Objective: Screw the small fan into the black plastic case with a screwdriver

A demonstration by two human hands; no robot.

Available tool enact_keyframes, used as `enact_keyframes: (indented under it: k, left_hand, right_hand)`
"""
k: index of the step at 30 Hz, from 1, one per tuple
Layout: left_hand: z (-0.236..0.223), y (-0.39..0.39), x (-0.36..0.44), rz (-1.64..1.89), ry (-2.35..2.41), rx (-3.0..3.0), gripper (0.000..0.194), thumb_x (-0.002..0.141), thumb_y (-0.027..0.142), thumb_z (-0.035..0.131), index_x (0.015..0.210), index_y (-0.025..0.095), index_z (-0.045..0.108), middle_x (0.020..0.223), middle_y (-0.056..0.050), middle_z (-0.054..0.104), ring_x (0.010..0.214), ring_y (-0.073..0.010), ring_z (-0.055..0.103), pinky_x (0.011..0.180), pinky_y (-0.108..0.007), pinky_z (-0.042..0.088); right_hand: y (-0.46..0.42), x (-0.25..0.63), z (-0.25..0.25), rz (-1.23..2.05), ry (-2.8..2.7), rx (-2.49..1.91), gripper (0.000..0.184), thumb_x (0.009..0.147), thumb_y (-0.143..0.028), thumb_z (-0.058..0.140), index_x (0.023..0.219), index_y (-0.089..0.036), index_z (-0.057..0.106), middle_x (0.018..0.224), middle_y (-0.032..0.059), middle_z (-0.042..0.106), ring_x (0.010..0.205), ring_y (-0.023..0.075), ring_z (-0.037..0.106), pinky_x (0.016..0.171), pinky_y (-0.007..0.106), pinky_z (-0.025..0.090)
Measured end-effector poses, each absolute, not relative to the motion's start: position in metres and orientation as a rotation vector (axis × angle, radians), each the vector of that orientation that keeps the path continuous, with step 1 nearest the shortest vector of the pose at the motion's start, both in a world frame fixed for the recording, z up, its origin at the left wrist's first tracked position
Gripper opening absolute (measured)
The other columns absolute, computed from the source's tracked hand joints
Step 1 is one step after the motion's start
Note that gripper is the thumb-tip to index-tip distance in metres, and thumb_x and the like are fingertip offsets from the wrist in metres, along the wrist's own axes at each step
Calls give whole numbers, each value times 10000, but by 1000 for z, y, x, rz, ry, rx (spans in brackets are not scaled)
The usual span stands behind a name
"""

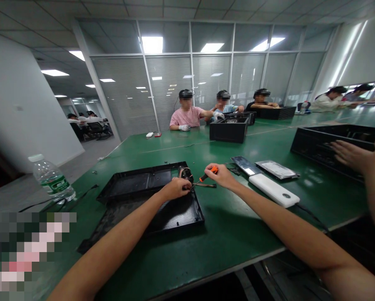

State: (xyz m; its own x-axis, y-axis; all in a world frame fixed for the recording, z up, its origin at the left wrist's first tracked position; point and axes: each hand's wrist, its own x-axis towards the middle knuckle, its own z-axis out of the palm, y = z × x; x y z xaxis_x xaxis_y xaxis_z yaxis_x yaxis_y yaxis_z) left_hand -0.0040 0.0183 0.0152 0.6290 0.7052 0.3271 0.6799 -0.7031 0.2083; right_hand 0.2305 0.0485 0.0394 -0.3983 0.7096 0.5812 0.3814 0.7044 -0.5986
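Note:
My right hand [221, 175] is closed around the handle of an orange and black screwdriver [213, 170], its shaft slanting down to the left. The tip reaches the fingers of my left hand [175, 189], which are pinched together. Whatever they hold is too small and covered to make out. Beside them, thin wires [184, 171] bunch at the right end of a black plastic panel [127, 184]; a cable with a dark plug [211, 185] runs off to the right. Under my left forearm lies a second black panel [187, 215], partly hidden.
On the green table [231, 238] at right lie a white power bank [273, 190], a phone [245, 164] and a flat silvery item [276, 169]. A co-worker's hands touch a black case [312, 144]. A water bottle [54, 179] stands left. Co-workers sit opposite with black cases [226, 131].

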Motion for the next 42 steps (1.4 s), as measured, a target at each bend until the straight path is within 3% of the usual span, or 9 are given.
enact_keyframes:
  k: [7,12,18,22,24,28,32,39,42]
  left_hand:
    - [14,16,-2,699,1141,2657,331,724,154,567,1052,161,521,832,-4,653,755,-104,607,755,-207,444]
    - [12,16,-2,698,1172,2655,371,720,156,560,1088,161,514,833,-5,651,748,-111,602,730,-207,443]
    - [18,12,1,664,1178,2674,325,715,148,555,1039,161,537,783,2,645,718,-117,595,692,-203,435]
    - [19,10,1,676,1208,2670,358,711,149,554,1068,169,531,836,-6,644,770,-124,592,723,-210,431]
    - [17,10,1,684,1213,2675,373,711,150,551,1082,171,528,846,-4,640,779,-123,586,733,-213,428]
    - [12,14,-1,707,1215,2647,392,705,149,565,1095,169,523,825,9,634,748,-107,574,748,-215,425]
    - [7,18,-3,761,1192,2568,400,707,159,594,1099,152,513,816,7,638,702,-94,562,746,-219,431]
    - [14,19,-3,820,1168,2547,259,805,204,532,1052,131,563,879,-45,650,768,-113,587,755,-232,441]
    - [24,11,-2,710,1124,2686,197,809,213,534,976,146,613,906,-55,653,837,-134,588,813,-250,424]
  right_hand:
    - [41,228,48,347,-2089,-840,321,773,-437,469,749,-153,618,608,-4,566,523,95,434,528,208,313]
    - [22,210,63,-24,-2111,-1007,438,810,-531,407,618,-169,560,538,22,539,527,122,463,535,232,257]
    - [9,197,75,-126,-2200,-973,352,884,-457,326,981,-172,507,737,48,622,600,151,540,547,229,243]
    - [5,205,84,-328,-2269,-1100,429,850,-554,343,833,-174,540,664,71,621,607,173,549,536,241,210]
    - [2,210,87,-370,-2296,-1111,421,862,-533,331,855,-169,543,678,81,629,613,171,549,536,244,205]
    - [2,215,85,-283,-2367,-975,328,881,-437,337,937,-187,542,691,52,629,586,153,528,533,243,208]
    - [19,227,77,-148,-2131,-1005,392,822,-520,406,719,-177,567,566,30,551,533,133,477,518,240,228]
    - [61,253,63,642,-1458,-767,369,839,-528,355,787,-187,488,490,-55,387,394,81,357,403,212,282]
    - [65,249,58,877,-1332,-666,328,827,-514,386,796,-193,449,513,-59,393,402,77,394,387,202,320]
